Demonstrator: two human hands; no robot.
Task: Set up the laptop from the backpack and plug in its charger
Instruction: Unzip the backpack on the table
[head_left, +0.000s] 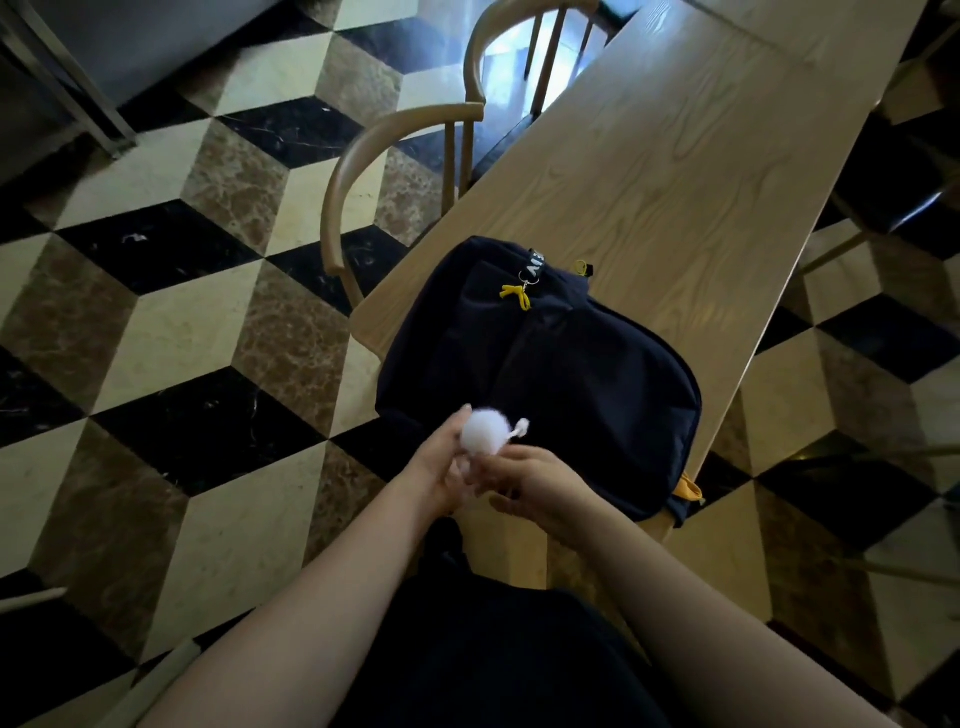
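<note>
A dark navy backpack (545, 374) lies flat and closed on the near end of a long light wooden table (649, 182), with yellow zipper pulls near its far side. A white fluffy pompom charm (483, 434) sits at its near edge. My left hand (441, 467) holds the pompom from the left, fingers curled beneath it. My right hand (540, 478) meets it from the right, fingers bent at the charm's lower side. No laptop or charger is visible.
Two wooden chairs with curved backs (395, 150) stand along the table's left side. More chairs stand at the right (883, 208). The floor is a cube-patterned tile in black, brown and cream (182, 312).
</note>
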